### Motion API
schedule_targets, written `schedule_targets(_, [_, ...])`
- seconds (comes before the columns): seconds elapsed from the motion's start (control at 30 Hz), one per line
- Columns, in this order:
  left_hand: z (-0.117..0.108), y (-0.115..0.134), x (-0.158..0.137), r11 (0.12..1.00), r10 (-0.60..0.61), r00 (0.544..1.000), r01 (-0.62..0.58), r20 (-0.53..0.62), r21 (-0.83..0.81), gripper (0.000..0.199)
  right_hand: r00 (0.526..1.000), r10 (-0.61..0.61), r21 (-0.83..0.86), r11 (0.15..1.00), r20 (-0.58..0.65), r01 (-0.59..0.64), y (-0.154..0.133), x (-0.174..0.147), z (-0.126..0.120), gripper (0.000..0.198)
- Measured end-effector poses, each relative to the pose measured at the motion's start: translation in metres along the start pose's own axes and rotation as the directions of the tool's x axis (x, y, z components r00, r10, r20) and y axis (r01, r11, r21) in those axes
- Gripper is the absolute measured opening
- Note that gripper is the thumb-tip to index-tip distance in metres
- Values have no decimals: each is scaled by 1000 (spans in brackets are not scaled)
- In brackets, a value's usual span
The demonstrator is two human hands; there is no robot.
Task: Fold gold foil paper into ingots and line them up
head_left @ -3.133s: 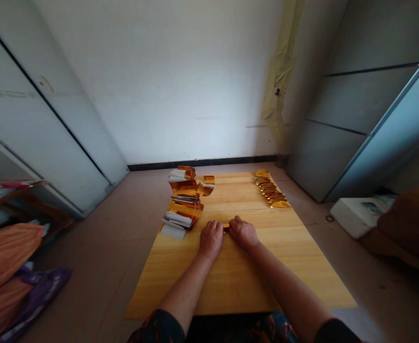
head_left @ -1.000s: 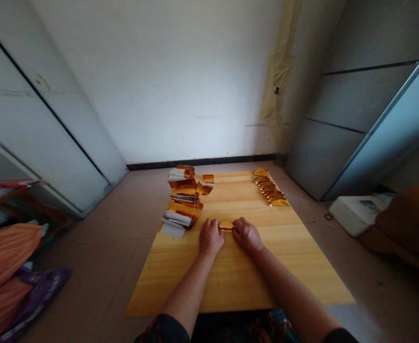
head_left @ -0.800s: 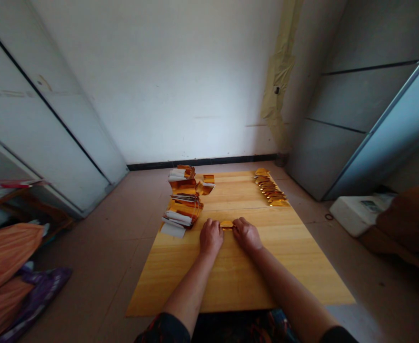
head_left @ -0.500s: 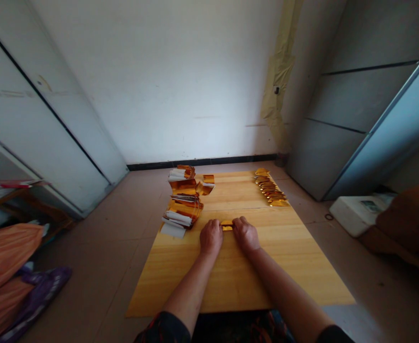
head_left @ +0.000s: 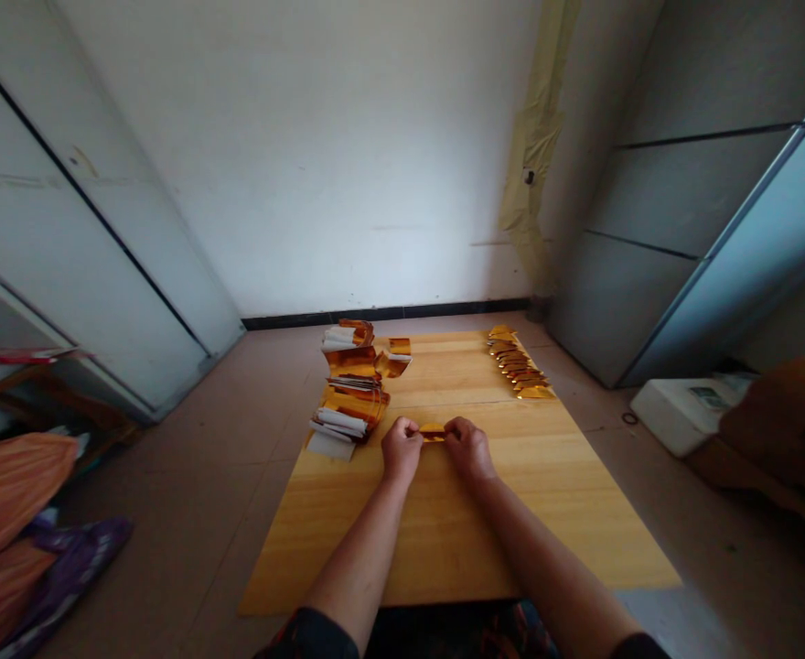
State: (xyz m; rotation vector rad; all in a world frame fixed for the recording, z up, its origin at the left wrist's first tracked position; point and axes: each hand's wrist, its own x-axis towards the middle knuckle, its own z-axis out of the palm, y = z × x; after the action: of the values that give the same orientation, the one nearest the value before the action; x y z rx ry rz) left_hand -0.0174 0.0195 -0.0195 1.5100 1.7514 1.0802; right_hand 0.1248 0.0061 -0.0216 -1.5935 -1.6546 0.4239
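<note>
Between my two hands, over the middle of the wooden table (head_left: 457, 531), is a small piece of shiny gold foil paper (head_left: 434, 433), partly folded. My left hand (head_left: 401, 448) pinches its left end, and my right hand (head_left: 469, 448) pinches its right end; the fingertips hide both ends. To the left of my left hand lie stacks of gold foil sheets (head_left: 354, 400) with whitish backs, some of them curled. A row of folded gold foil pieces (head_left: 518, 363) overlaps along the far right edge of the table.
A white wall (head_left: 375, 183) stands beyond the table. To the right are a grey refrigerator (head_left: 639, 238) and a white box (head_left: 673, 416) on the floor side. Orange cloth (head_left: 15, 485) and a purple bag (head_left: 80, 572) lie at the left.
Both hands stay on the gold foil paper, with the fingers shifted slightly and the left wrist a little raised. The foil's folded shape looks slightly different. The stacks stay put.
</note>
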Motion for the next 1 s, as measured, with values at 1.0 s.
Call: schedule_targets(1.0, [5, 15, -6, 986, 162, 987, -163, 16, 41, 19, 987, -55, 41, 997, -153, 62, 17, 5, 1, 16])
